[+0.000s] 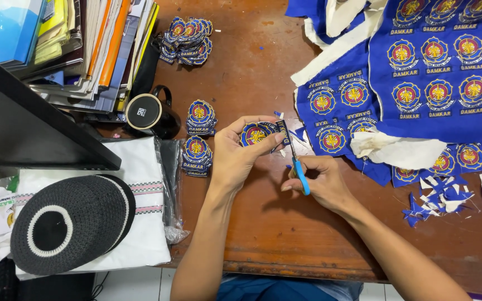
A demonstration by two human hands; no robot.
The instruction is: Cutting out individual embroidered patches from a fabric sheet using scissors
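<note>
The left hand [235, 153] pinches a round embroidered patch [255, 134] above the brown worktop [269, 223], just right of the black mug [150, 114]. The right hand [322, 181] is closed around blue-handled scissors [298, 167], whose blades meet the patch's right edge. The patch looks light, thin and floppy, so it is best held near the edge, close to the cut. Blue cloth scraps [436, 198] lie farther right of the mug.

Left hand [235, 153] holds an embroidered patch [255, 134]; right hand [319, 181] grips blue-handled scissors [298, 164].
</note>
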